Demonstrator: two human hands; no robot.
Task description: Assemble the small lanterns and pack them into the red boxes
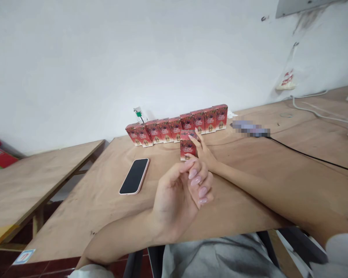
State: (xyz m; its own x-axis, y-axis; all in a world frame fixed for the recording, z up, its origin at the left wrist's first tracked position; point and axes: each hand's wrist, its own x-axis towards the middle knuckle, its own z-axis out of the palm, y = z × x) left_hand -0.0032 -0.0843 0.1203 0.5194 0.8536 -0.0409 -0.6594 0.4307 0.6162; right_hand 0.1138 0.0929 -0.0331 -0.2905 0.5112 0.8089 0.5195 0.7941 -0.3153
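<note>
A small red printed box (187, 145) stands upright on the wooden table, in front of a row of matching boxes (164, 129). My right hand (205, 153) is around its right side, with fingers along the upper edge and the thumb low on the front face. Closer to me, my left hand (179, 197) is raised above the table, palm turned up. Its fingers are curled in together towards the thumb, and nothing shows between them. Left of my left hand lies a phone (135, 176) in a pink case, screen dark.
The row of boxes runs along the back of the wooden table (104, 216), near the white wall. Behind it stands a clear item with a green part (138, 114). On the right are a blurred device (249, 128) with a black cable and a white cord (316, 111). Another table (46, 170) stands left.
</note>
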